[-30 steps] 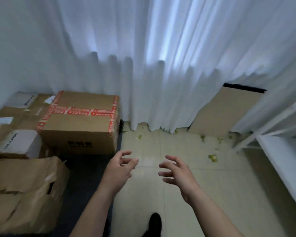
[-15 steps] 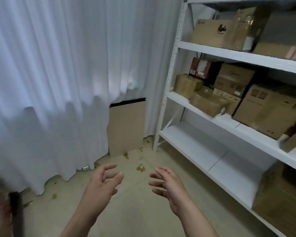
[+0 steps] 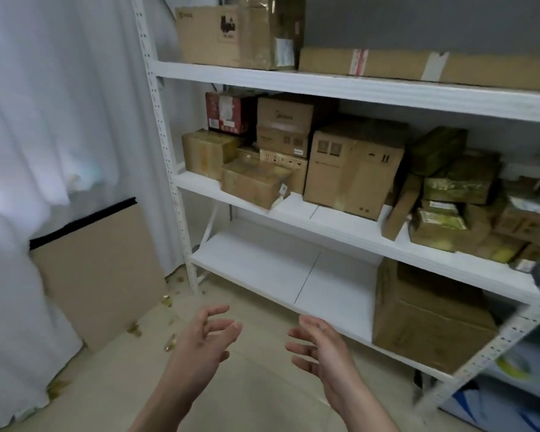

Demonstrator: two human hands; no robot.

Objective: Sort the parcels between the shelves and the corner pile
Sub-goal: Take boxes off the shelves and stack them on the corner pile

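A white metal shelf unit (image 3: 340, 88) fills the right half of the view. Its middle shelf carries several brown cardboard parcels, among them a large upright box (image 3: 353, 166), a low box (image 3: 256, 182) at the front edge and a red box (image 3: 228, 112) at the back. More parcels stand on the top shelf (image 3: 212, 29). One big box (image 3: 427, 319) sits on the bottom shelf at the right. My left hand (image 3: 203, 341) and my right hand (image 3: 321, 347) hover empty, fingers spread, above the floor in front of the bottom shelf. The corner pile is out of view.
A flat cardboard sheet (image 3: 100, 275) with a black top edge leans against the white curtain (image 3: 60, 120) at the left. Yellowish scraps (image 3: 169, 344) lie on the tiled floor. The left part of the bottom shelf board (image 3: 278, 275) is bare. White-and-blue bags (image 3: 518, 385) lie at lower right.
My view has swung right from the corner pile of boxes to the shelf unit and moved closer to it. Both hands stay empty and spread in front of me.
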